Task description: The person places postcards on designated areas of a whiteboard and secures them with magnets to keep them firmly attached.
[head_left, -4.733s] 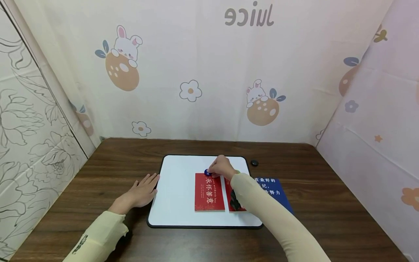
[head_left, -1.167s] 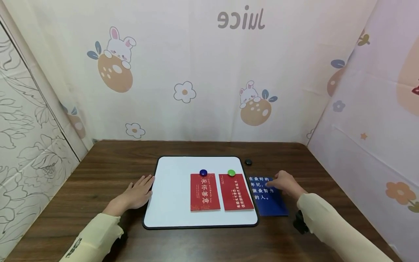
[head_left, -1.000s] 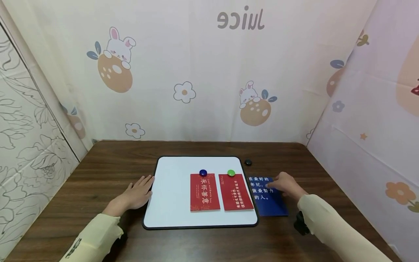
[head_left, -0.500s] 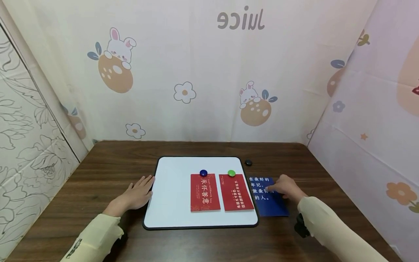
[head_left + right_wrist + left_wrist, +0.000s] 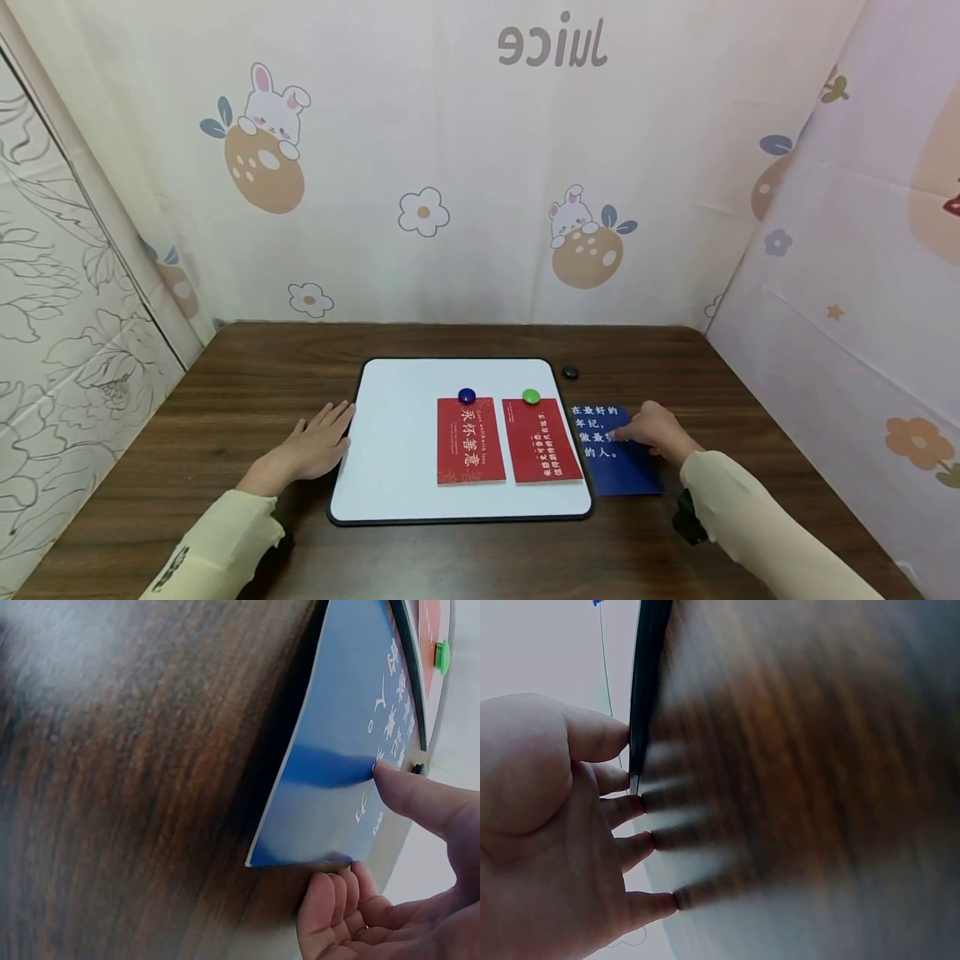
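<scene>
My left hand (image 5: 313,443) lies with fingers extended against the left edge of a small whiteboard (image 5: 390,442). In the left wrist view its fingertips (image 5: 664,901) touch the tabletop and the board's dark frame. On the board are two red cards: the left card (image 5: 468,454) has a dark blue magnet (image 5: 467,396) at its top, the right card (image 5: 542,442) a green magnet (image 5: 531,397). Right of the board lies a blue card (image 5: 626,477) with white writing. My right hand (image 5: 662,432) pinches its right edge, thumb on top and fingers curled at the edge; the index fingertip is partly hidden.
A black magnet (image 5: 570,372) lies on the brown wooden table (image 5: 420,560), just off the board's far right corner. Patterned curtains (image 5: 480,267) hang behind the table and along its sides.
Earlier my right hand held the dark blue magnet at the left red card's top. It has since left the magnet there and moved right to the blue card. My left hand stays by the board.
</scene>
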Demonstrator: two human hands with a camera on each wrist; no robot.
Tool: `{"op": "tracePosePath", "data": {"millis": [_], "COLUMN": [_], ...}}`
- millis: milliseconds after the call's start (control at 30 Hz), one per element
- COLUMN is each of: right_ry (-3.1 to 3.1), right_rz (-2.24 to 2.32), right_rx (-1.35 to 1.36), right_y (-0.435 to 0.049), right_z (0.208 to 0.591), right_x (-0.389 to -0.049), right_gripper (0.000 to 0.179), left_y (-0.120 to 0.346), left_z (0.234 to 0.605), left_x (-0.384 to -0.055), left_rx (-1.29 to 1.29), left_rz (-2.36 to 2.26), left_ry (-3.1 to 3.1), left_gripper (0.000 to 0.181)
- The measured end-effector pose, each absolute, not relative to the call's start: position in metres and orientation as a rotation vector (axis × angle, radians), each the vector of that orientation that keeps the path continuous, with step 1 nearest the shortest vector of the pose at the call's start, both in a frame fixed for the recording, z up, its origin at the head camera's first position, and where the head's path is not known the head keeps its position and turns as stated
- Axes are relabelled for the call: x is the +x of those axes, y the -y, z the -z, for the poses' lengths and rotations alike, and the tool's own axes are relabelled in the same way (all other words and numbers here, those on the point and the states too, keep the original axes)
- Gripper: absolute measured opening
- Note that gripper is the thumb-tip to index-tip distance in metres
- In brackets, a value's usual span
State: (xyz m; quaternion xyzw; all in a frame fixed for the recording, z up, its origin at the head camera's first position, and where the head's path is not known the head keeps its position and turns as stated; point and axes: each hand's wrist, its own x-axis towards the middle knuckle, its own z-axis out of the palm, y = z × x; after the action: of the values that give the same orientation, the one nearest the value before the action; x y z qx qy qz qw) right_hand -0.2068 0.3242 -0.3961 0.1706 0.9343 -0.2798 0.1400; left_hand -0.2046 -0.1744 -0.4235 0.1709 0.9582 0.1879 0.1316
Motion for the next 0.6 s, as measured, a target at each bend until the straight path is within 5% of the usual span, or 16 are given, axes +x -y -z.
{"op": "tracePosePath", "data": {"millis": [600], "right_ry": [-2.636], "right_rz": [0.965], "right_rx": [0.508], "right_y": [-0.3252], "right_z": [0.3936], "right_x": [-0.2046], "right_gripper": [0.065], "left_y": [0.1749], "left_z": [0.4208], "left_x": [-0.2054], "left_rx": [0.495], "left_rz": [-0.545], "left_ry": [-2.771], "left_gripper": [0.055]}}
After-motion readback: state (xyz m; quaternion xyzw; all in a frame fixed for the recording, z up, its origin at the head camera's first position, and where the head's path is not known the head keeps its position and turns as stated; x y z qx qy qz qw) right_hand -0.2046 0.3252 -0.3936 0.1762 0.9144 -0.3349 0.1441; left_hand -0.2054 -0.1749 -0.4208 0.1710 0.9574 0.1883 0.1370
